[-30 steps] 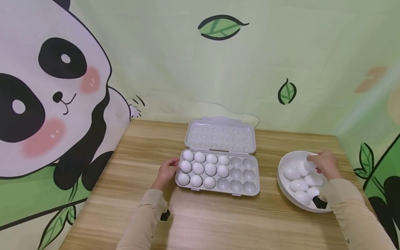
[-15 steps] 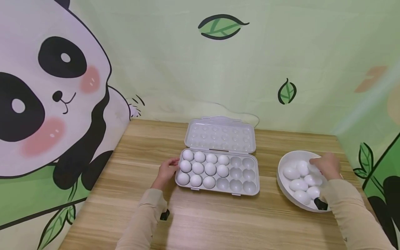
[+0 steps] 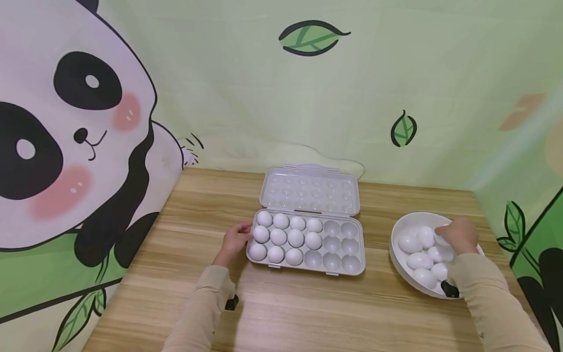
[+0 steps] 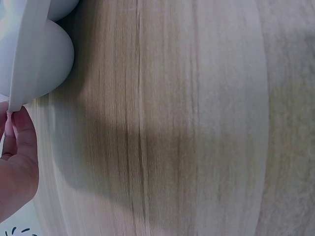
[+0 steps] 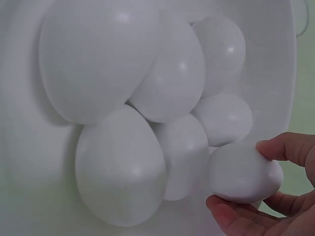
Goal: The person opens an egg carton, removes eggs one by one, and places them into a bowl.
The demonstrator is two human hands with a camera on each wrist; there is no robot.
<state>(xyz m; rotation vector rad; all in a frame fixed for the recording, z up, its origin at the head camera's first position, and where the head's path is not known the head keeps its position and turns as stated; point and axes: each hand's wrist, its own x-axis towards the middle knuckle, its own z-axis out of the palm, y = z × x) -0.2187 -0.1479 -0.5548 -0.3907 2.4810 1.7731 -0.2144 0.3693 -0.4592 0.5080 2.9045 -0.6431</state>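
Observation:
My right hand (image 3: 460,235) is inside the white bowl (image 3: 398,264) on the right. In the right wrist view its thumb and fingers pinch a white egg (image 5: 243,172) at the edge of the pile. Several other white eggs (image 5: 120,167) lie in the bowl beside it. My left hand (image 3: 235,242) holds the left end of the egg carton (image 3: 303,269), the rim pinched between thumb and fingers (image 4: 24,132) in the left wrist view. White eggs (image 3: 278,236) fill the carton's left part. The cups (image 3: 350,246) on its right side hold nothing.
The carton's lid (image 3: 310,190) lies folded back behind its base. All of this stands on a wooden table (image 3: 308,318). A printed cloth wall (image 3: 246,98) rises behind, with a thin cable (image 3: 334,157) near the table's back edge.
The right hand has shifted slightly within the bowl, and its fingers now lie a little farther right than a second ago. The left hand and the carton stay in place.

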